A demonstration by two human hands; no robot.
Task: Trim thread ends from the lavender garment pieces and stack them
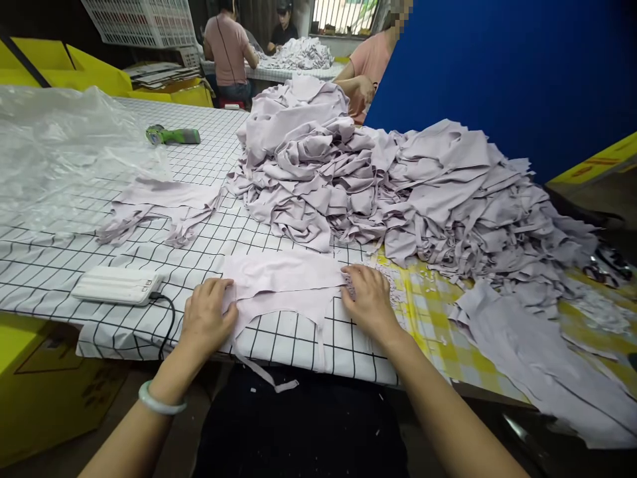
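Left hand [205,317] and right hand [371,302] pinch the fabric piece [286,272] at its left and right edges, apparently keeping it flat.

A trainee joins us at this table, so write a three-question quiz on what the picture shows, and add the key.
1. True or false: the bracelet is on the same arm as the left hand.

2. Which of these lies nearest the left hand?
a) the white device with a cable
b) the green-handled tool
c) the large fabric pile

3. Where on the pale fabric piece are the left hand and the right hand?

Key:
1. True.
2. a
3. At its opposite side edges.
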